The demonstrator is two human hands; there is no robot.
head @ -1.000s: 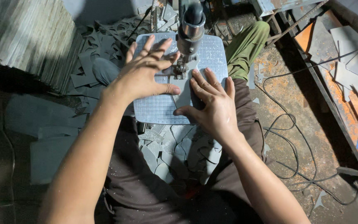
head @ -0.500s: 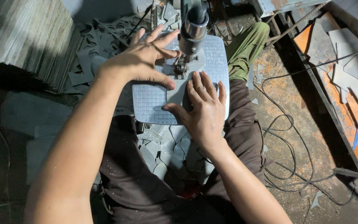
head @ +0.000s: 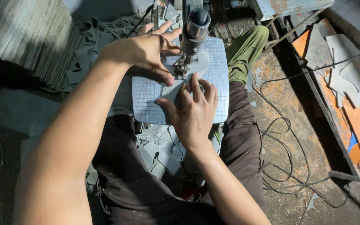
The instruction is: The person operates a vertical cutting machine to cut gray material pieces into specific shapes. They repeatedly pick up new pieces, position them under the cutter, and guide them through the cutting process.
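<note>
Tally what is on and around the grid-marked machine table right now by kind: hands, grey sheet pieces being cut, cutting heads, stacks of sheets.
Hands: 2, the left hand and the right hand
Grey sheet piece under the fingers: 1
Cutting head: 1
Stack of grey sheets: 1
Total: 5

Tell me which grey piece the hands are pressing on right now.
The flat grey piece on the gridded table, under the machine head, with both hands on it. The other grey scraps lie loose below, untouched.

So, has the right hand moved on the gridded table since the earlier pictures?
Yes. The right hand has slid forward over the gridded table, toward the cutting head; its fingertips now lie nearer the blade.
</note>
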